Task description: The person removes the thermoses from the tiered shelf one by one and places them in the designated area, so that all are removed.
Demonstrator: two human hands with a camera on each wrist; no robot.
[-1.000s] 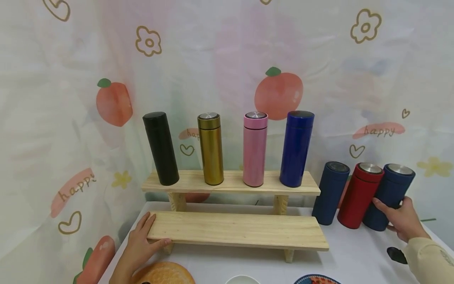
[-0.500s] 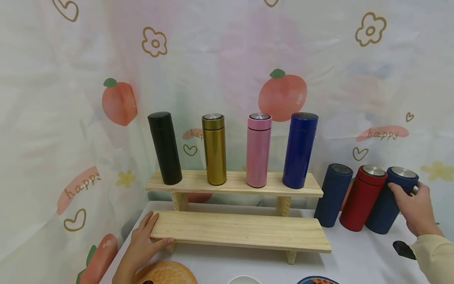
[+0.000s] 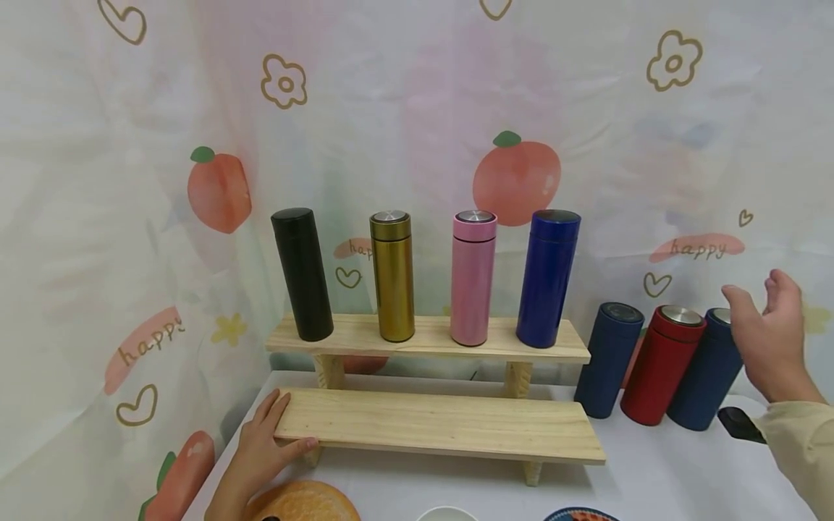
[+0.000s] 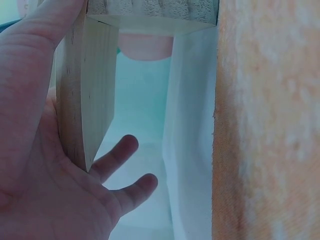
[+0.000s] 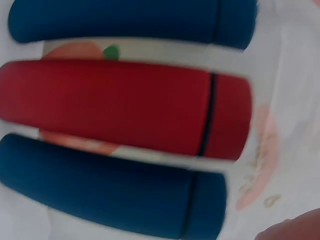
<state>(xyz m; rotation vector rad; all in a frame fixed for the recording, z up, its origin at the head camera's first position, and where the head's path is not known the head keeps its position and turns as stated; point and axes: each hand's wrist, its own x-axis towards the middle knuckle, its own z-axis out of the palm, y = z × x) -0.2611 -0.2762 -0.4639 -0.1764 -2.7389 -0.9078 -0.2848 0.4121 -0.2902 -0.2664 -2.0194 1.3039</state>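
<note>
Head view is evenly lit w/ soft, diffuse light: a faint shadow is cast below the lower shelf (image 3: 436,420), glints are caught on the gold (image 3: 394,289) & pink bottles (image 3: 472,289), and the outer black bottle (image 3: 303,278) is tilted by wide-angle distortion. L wrist pic is dimmer & tinted blue-green. In R wrist pic, colours are darkened, edges of the red (image 5: 110,107) & dark-blue bottles (image 5: 105,185) slightly blurred.

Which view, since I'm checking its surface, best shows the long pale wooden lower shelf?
Head view: nearly all the shelf shows, beside the left hand. The left wrist view shows only part, close up; right wrist, none.
</note>
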